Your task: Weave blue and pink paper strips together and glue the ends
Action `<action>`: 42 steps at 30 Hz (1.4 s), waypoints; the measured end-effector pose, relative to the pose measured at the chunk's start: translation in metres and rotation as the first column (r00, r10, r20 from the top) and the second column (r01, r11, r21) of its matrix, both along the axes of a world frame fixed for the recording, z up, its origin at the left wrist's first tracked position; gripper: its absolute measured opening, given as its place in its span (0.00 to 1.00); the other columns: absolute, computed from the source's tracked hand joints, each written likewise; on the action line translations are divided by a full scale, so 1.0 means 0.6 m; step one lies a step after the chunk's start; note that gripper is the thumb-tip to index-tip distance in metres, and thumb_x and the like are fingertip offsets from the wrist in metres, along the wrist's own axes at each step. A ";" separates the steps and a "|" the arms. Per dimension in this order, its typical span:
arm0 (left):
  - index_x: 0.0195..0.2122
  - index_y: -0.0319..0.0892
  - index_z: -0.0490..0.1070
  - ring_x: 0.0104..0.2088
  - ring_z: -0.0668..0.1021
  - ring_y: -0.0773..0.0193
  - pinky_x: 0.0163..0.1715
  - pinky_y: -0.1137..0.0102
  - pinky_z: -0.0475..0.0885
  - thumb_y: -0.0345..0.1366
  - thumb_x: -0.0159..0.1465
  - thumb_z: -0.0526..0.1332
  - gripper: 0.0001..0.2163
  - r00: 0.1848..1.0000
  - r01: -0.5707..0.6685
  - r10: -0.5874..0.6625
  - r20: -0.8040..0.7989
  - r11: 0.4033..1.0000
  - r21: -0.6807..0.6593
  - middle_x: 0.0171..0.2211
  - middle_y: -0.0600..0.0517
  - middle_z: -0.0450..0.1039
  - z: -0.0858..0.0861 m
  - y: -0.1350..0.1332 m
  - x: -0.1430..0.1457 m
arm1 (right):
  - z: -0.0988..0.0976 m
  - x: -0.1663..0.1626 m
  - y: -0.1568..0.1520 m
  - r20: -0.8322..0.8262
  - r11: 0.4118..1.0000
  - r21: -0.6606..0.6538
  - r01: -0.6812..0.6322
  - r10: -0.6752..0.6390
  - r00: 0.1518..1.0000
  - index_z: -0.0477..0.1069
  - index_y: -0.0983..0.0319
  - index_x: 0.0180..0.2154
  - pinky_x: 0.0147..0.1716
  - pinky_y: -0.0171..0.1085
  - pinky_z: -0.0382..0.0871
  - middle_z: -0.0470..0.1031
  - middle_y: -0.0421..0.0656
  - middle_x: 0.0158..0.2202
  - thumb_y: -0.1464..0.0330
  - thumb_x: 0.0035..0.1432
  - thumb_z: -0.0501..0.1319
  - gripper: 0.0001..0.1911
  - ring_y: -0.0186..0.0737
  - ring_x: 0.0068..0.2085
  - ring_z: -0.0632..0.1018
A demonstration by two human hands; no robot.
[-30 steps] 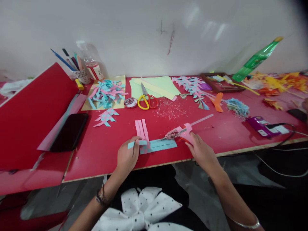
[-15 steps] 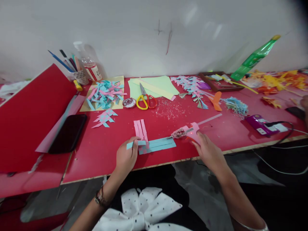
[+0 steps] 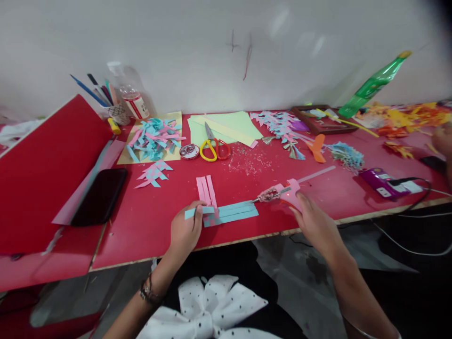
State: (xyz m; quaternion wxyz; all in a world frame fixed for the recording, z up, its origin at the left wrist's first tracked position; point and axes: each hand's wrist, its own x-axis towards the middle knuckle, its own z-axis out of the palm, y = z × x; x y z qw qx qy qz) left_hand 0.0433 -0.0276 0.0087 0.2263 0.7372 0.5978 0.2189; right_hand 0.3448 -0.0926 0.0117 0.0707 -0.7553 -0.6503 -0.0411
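My right hand (image 3: 312, 214) is wrapped round a pink hot glue gun (image 3: 290, 192), a clear glue stick (image 3: 318, 174) jutting from its back. The gun's nozzle points left, at the right end of the blue paper strips (image 3: 236, 213). These cross pink paper strips (image 3: 206, 189) in a small woven corner on the table. My left hand (image 3: 187, 227) is closed at that corner, with a short blue paper strip (image 3: 199, 212) between thumb and fingers. A finished-looking checkered woven piece (image 3: 155, 173) lies farther left.
Yellow-and-red scissors (image 3: 214, 146) lie by pale green paper (image 3: 226, 126). A heap of cut strips (image 3: 155, 139) and a black phone (image 3: 100, 196) are on the left. A purple power adapter (image 3: 383, 182) with cables sits right. Another person's hand (image 3: 443, 140) shows at the right edge.
My right hand has drawn the glue gun a little to the right along the blue strips. My left hand stays in place. The other person's hand has come further into view.
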 end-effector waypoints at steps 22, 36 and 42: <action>0.40 0.45 0.69 0.32 0.75 0.63 0.27 0.73 0.64 0.41 0.65 0.40 0.18 1.000 0.009 -0.008 -0.026 0.999 0.034 0.31 0.52 0.75 -0.002 -0.002 0.000 | 0.021 -0.112 0.037 -0.061 0.984 0.040 -0.175 0.177 0.982 0.57 0.63 0.52 0.26 0.38 0.69 0.69 0.52 0.45 0.58 0.56 0.50 0.24 0.46 0.37 0.75; 0.40 0.45 0.69 0.31 0.75 0.63 0.27 0.73 0.63 0.41 0.65 0.40 0.18 1.000 0.014 -0.013 -0.022 0.999 0.031 0.30 0.52 0.75 0.000 -0.001 -0.001 | 0.019 -0.111 0.038 -0.090 0.976 0.011 -0.216 0.216 0.972 0.55 0.66 0.53 0.29 0.39 0.70 0.68 0.55 0.45 0.63 0.58 0.47 0.22 0.48 0.39 0.74; 0.40 0.45 0.69 0.31 0.75 0.63 0.26 0.73 0.63 0.41 0.65 0.40 0.18 1.000 0.013 -0.012 -0.027 1.000 0.026 0.30 0.52 0.75 0.002 -0.001 0.000 | 0.024 -0.118 0.041 -0.067 0.972 -0.006 -0.234 0.233 0.970 0.56 0.66 0.53 0.26 0.39 0.69 0.69 0.55 0.43 0.63 0.59 0.47 0.22 0.47 0.37 0.75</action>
